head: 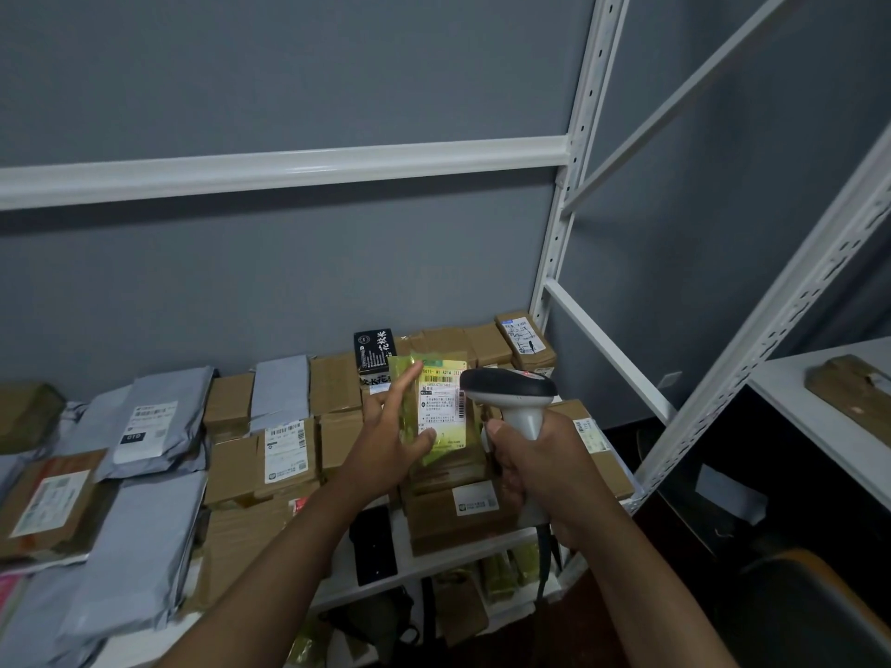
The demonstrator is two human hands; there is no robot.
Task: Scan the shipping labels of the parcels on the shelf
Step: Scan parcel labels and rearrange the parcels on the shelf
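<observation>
Two bare forearms are seen nearest the head camera, reaching up from the lower edge. A white and dark grey handheld barcode scanner (511, 392) is gripped by the right hand (535, 467), the fingers wrapped round its handle and its head turned toward the left. A small yellow-green plastic parcel (436, 407) is held upright just beside the scanner head by the left hand (390, 441), pinched between the thumb on its front and the fingers along its left edge. A white shipping label with barcodes (439, 402) is stuck on the face of this parcel; its small print cannot be read.

Below and behind the hands, the white metal shelf (434, 561) is loaded with brown cardboard boxes (332, 383), several bearing white labels, with a black printed box (373, 351) at the back. Grey plastic mailer bags (149, 426) are stacked on the left, partly cut off by the frame edge. A flat black object (373, 547) lies on the shelf near the front edge. More parcels on the lower tier are mostly hidden in shadow. A brown parcel (853, 392) rests on a neighbouring white shelf at the right, cut off by the edge.
</observation>
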